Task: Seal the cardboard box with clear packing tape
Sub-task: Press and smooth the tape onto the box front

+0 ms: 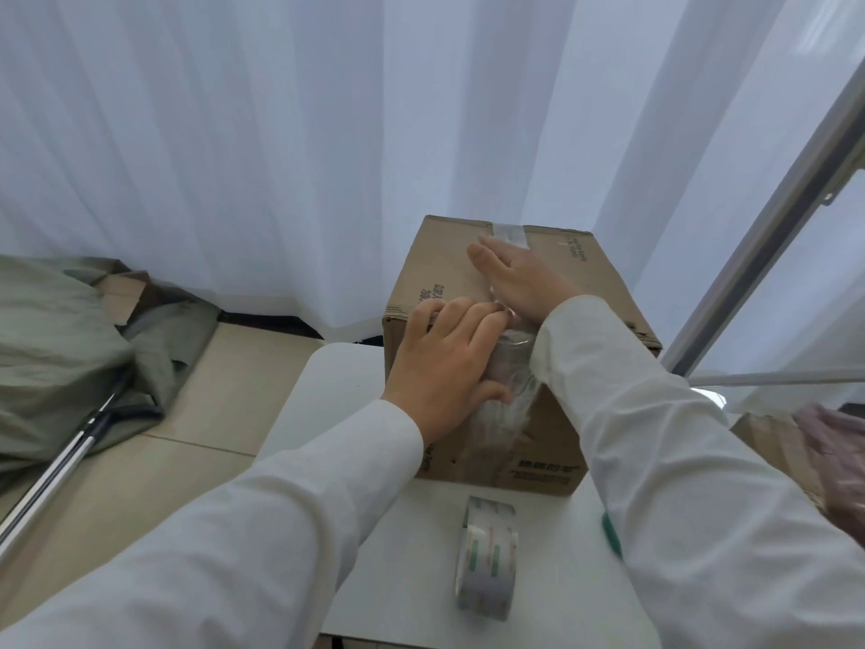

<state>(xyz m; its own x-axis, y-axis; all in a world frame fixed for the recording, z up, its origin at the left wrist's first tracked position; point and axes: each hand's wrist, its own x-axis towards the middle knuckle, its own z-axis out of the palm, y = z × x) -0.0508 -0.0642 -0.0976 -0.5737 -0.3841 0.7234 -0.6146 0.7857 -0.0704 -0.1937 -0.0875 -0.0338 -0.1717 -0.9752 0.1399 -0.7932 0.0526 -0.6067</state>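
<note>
Nearest me the clear packing tape roll (487, 557) stands on the white bench (346, 377), while my left hand (442, 367) and right hand (519, 274), grip flat and empty, press tape on the brown cardboard box (430, 274); uneven pressure may trap wrinkles.

Brown cardboard box (552, 456) with dark print, clear tape roll (487, 557) patterned green and orange, white sleeves (692, 461) — all on a white table (337, 381).
</note>
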